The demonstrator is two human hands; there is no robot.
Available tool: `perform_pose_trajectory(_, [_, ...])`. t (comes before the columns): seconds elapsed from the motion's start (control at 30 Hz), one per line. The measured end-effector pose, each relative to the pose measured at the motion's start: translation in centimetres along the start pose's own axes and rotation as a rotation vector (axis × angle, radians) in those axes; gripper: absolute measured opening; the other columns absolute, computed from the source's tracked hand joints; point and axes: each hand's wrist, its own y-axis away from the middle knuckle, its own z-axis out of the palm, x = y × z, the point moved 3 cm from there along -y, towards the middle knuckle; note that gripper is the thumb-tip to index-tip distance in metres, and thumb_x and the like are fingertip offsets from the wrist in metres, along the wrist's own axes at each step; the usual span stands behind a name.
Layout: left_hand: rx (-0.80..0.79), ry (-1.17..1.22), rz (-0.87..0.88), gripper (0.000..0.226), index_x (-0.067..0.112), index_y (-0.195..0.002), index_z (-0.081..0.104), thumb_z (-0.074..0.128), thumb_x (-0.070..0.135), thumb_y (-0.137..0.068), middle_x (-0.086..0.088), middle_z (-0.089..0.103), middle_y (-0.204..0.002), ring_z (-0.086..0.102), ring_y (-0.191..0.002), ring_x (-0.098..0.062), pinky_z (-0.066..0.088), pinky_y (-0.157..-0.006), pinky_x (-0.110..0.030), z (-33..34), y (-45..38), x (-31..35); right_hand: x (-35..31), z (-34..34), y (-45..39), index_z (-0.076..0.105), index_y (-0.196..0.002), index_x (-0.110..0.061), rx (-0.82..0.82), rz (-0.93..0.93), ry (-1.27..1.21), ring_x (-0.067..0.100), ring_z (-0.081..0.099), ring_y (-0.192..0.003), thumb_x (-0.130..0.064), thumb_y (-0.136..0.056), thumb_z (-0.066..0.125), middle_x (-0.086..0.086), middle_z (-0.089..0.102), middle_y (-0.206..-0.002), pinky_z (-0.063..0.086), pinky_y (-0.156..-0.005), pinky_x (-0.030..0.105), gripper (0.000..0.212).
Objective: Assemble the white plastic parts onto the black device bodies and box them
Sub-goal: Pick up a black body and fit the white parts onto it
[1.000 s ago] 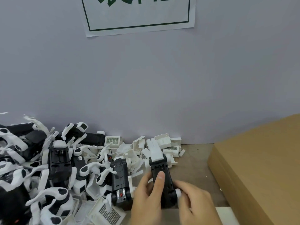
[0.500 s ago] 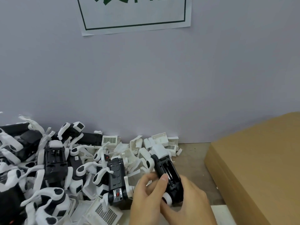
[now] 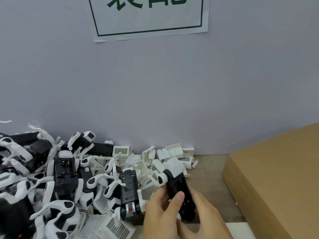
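A black device body point(image 3: 179, 188) with a white plastic cap at its far end is held tilted just above the table, near the bottom centre. My left hand point(image 3: 162, 213) grips it from the left, thumb lying across its top. My right hand point(image 3: 205, 219) holds it from below and from the right; its fingers are mostly hidden behind the body. Loose white plastic parts point(image 3: 174, 150) lie against the wall just behind it. Another black device body point(image 3: 128, 190) lies on the table to its left.
A heap of black bodies with white parts point(image 3: 51, 178) fills the left of the table. A large brown cardboard box point(image 3: 276, 178) stands at the right. A white grille piece point(image 3: 117, 228) lies at the front. A grey wall with a paper sign point(image 3: 148, 16) rises behind.
The held black body has tilted, its far end swinging left and its near end right. Both hands kept hold and shifted slightly with it. The camera tipped a little.
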Motion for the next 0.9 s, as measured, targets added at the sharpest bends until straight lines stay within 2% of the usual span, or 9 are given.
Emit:
perform_pose_trajectory(0.07, [-0.004, -0.097, 0.020, 0.037, 0.025, -0.101, 0.072, 0.064, -0.009, -0.090, 0.007, 0.079, -0.090, 0.074, -0.087, -0.006, 0.052, -0.070, -0.013, 0.0, 0.0, -0.2, 0.4, -0.8, -0.5, 0.047, -0.132, -0.052, -0.111, 0.018, -0.128, -0.026, 0.047, -0.110, -0.036, -0.075, 0.062, -0.044, 0.056, -0.111, 0.038, -0.095, 0.006, 0.062])
perform_pose_trajectory(0.13, [-0.020, -0.243, 0.066, 0.045, 0.035, -0.101, 0.072, 0.062, -0.008, -0.090, 0.009, 0.079, -0.087, 0.073, -0.088, -0.009, 0.054, -0.077, -0.020, 0.1, 0.1, -0.3, 0.6, -1.9, -0.9, 0.042, -0.143, -0.043, -0.218, 0.054, -0.290, -0.019, 0.051, -0.116, -0.017, -0.080, 0.069, -0.041, 0.059, -0.118, 0.040, -0.103, 0.017, 0.073])
perform_pose_trajectory(0.2, [-0.057, -0.376, 0.133, 0.047, 0.046, -0.099, 0.072, 0.060, 0.002, -0.087, 0.010, 0.077, -0.083, 0.071, -0.082, -0.008, 0.053, -0.072, -0.019, 0.5, 0.5, -0.1, 0.4, -2.5, -0.9, 0.048, -0.137, -0.041, -0.161, 0.055, -0.424, -0.006, 0.060, -0.114, -0.018, -0.077, 0.074, -0.032, 0.065, -0.118, 0.048, -0.099, 0.032, 0.069])
perform_pose_trajectory(0.33, [-0.129, -0.522, 0.232, 0.077, 0.077, -0.099, 0.055, 0.057, 0.001, -0.083, 0.037, 0.069, -0.090, 0.064, -0.090, 0.013, 0.045, -0.068, -0.003, 1.2, 1.2, 1.0, 1.0, -2.2, -0.9, 0.060, -0.120, -0.037, -0.001, 0.176, -0.591, 0.004, 0.071, -0.095, -0.005, -0.076, 0.083, -0.010, 0.076, -0.102, 0.059, -0.080, 0.030, 0.059])
perform_pose_trajectory(0.47, [-0.177, -0.550, 0.277, 0.076, 0.064, -0.109, 0.065, 0.053, -0.006, -0.082, 0.036, 0.071, -0.097, 0.065, -0.093, 0.015, 0.045, -0.071, -0.002, 1.4, 1.2, 0.8, 1.1, -2.4, -1.2, 0.064, -0.119, -0.031, 0.054, 0.239, -0.618, -0.001, 0.070, -0.086, -0.010, -0.071, 0.086, -0.009, 0.075, -0.096, 0.060, -0.084, 0.051, 0.057])
perform_pose_trajectory(0.57, [-0.174, -0.608, 0.315, 0.072, 0.057, -0.115, 0.063, 0.052, -0.003, -0.077, 0.035, 0.071, -0.096, 0.065, -0.094, 0.013, 0.046, -0.073, -0.004, 1.1, 1.1, 0.4, 0.9, -2.4, -1.5, 0.066, -0.114, -0.030, 0.081, 0.254, -0.617, 0.000, 0.071, -0.078, -0.017, -0.067, 0.090, -0.011, 0.075, -0.087, 0.063, -0.071, 0.046, 0.054])
perform_pose_trajectory(0.67, [-0.146, -0.688, 0.367, 0.069, 0.056, -0.116, 0.059, 0.054, -0.001, -0.076, 0.036, 0.069, -0.094, 0.064, -0.094, 0.010, 0.049, -0.078, -0.010, 0.9, 0.9, 0.2, 0.9, -2.6, -1.7, 0.072, -0.103, -0.027, 0.101, 0.273, -0.613, 0.015, 0.073, -0.066, -0.024, -0.064, 0.091, -0.013, 0.075, -0.078, 0.062, -0.057, 0.044, 0.044])
perform_pose_trajectory(0.77, [-0.146, -0.682, 0.382, 0.064, 0.047, -0.121, 0.062, 0.049, 0.003, -0.077, 0.022, 0.073, -0.105, 0.066, -0.103, -0.001, 0.055, -0.088, -0.027, 0.8, 0.9, 0.0, 0.6, -3.1, -1.4, 0.076, -0.096, -0.026, 0.107, 0.256, -0.606, 0.024, 0.074, -0.073, -0.044, -0.046, 0.093, -0.008, 0.076, -0.079, 0.063, -0.062, 0.047, 0.056])
perform_pose_trajectory(0.9, [-0.124, -0.658, 0.393, 0.059, 0.041, -0.120, 0.062, 0.049, 0.003, -0.078, 0.018, 0.073, -0.104, 0.068, -0.101, -0.006, 0.058, -0.084, -0.033, 0.8, 1.1, -0.3, 0.3, -3.6, -1.5, 0.076, -0.096, -0.028, 0.104, 0.194, -0.587, 0.022, 0.075, -0.076, -0.060, -0.035, 0.085, -0.006, 0.076, -0.079, 0.063, -0.067, 0.045, 0.070])
